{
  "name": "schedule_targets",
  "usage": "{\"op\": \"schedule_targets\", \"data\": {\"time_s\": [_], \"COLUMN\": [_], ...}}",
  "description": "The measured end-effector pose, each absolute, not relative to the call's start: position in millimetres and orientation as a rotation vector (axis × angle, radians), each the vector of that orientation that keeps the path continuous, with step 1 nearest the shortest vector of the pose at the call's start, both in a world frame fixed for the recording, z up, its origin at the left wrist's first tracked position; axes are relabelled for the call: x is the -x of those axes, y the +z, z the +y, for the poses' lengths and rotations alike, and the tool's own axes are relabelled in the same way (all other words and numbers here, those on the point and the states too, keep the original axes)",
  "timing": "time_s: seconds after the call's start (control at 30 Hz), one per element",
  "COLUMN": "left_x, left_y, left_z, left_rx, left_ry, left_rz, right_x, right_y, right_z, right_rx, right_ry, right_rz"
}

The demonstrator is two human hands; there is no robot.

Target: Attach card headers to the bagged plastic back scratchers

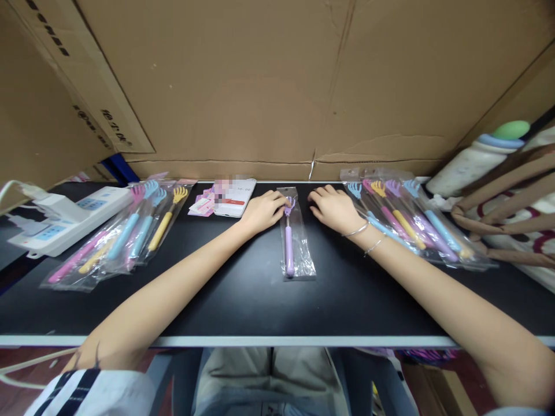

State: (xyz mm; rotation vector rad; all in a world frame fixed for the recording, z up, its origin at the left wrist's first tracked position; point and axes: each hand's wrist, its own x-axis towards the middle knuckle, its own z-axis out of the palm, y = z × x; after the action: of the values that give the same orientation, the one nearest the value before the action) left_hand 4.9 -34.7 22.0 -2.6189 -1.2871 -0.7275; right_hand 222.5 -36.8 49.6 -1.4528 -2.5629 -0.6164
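Observation:
A purple back scratcher in a clear plastic bag (pixel 294 245) lies lengthwise in the middle of the black table (pixel 243 300). My left hand (pixel 262 211) rests at the bag's top left, its fingers curled and pinching the bag's upper edge by the claw end. Just right of the bag's top, my right hand (pixel 332 208) lies palm down on the table with its fingers stretched toward the bag, holding nothing. Two thin bracelets sit on the right wrist.
Bagged scratchers in pink, blue and yellow lie in a pile at left (pixel 125 234) and another at right (pixel 411 222). A white power strip (pixel 65 216) sits far left, a phone (pixel 234 196) and pink cards behind. A cardboard wall (pixel 277 86) backs the table; a bag (pixel 511 208) stands right.

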Motion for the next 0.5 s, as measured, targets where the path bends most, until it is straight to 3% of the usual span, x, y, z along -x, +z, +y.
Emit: {"op": "schedule_targets", "data": {"time_s": [0.5], "left_x": [-5], "left_y": [22], "left_z": [-34], "left_rx": [2.664], "left_ry": [-0.755], "left_rz": [-1.292], "right_x": [-268], "right_y": [56], "right_z": [-9], "right_rx": [2.09], "right_ry": [-0.502], "right_rz": [-2.4]}}
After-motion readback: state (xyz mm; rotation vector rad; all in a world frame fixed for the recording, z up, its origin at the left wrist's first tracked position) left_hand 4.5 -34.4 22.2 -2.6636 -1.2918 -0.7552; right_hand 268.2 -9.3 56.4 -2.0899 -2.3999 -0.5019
